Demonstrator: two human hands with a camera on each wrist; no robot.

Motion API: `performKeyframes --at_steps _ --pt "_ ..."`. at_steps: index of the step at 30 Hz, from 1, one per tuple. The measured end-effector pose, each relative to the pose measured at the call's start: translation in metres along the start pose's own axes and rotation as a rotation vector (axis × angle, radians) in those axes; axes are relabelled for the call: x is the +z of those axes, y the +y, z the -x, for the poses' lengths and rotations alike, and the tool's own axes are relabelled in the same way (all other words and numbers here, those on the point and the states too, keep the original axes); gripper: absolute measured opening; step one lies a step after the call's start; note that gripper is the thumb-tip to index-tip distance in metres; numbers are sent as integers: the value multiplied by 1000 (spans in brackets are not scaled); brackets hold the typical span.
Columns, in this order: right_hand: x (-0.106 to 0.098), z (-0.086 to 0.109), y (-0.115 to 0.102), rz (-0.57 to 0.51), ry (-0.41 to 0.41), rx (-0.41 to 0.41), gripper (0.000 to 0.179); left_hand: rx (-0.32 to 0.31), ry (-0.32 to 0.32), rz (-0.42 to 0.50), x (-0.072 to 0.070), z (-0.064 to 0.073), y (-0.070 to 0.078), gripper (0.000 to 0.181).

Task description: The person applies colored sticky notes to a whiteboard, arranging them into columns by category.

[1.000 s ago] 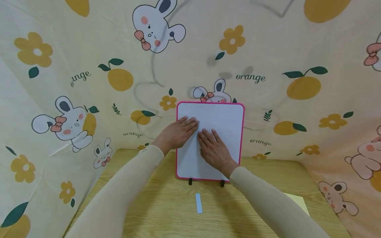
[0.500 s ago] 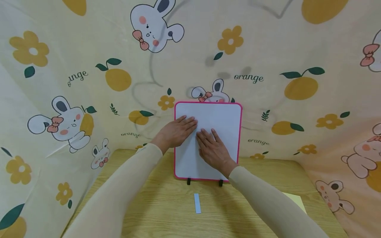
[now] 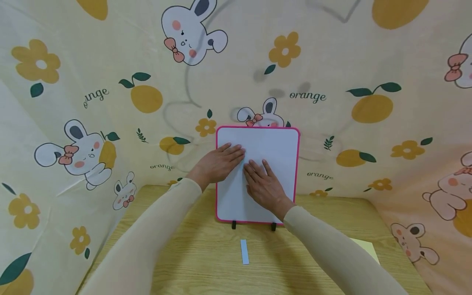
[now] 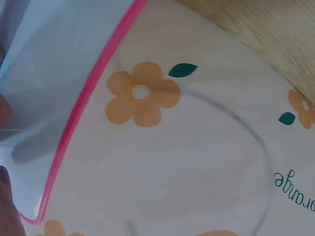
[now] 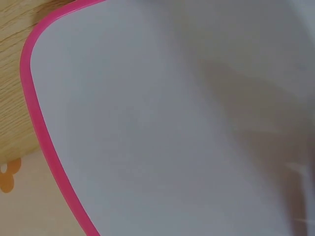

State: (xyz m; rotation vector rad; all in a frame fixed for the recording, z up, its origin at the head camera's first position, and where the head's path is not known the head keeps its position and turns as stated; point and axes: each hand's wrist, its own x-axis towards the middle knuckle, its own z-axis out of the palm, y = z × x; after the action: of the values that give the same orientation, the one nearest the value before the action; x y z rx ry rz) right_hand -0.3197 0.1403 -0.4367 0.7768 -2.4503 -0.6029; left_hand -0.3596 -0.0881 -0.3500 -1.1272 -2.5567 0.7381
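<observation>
A whiteboard with a pink frame stands upright on the table, propped on two black feet. My left hand lies on its left half, fingers extended toward the middle. Just right of the board's centre rests my right hand, fingers straight and angled up to the left. The two sets of fingertips nearly meet. In the left wrist view, part of a finger shows by the board's pink edge. The right wrist view is mostly the board's white surface, with a shadow across it.
A narrow pale-blue strip lies on the wooden table in front of the board. A yellow sheet is partly hidden behind the right sleeve. A patterned cloth with rabbits and oranges hangs behind and at both sides.
The head view has shifted slightly, so everything sits a little further left in it. Both hands stay in the same place on the whiteboard.
</observation>
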Motion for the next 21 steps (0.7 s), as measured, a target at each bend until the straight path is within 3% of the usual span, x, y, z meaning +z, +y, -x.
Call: performKeyframes --at_steps 6,16,21 --pt "1 1 1 -14 1 3 69 -3 1 0 0 -2 1 66" --pt "0 3 -4 -4 -23 2 69 1 -3 0 18 13 9 70" --pt "0 2 -5 -15 4 10 71 9 -2 10 23 16 12 67"
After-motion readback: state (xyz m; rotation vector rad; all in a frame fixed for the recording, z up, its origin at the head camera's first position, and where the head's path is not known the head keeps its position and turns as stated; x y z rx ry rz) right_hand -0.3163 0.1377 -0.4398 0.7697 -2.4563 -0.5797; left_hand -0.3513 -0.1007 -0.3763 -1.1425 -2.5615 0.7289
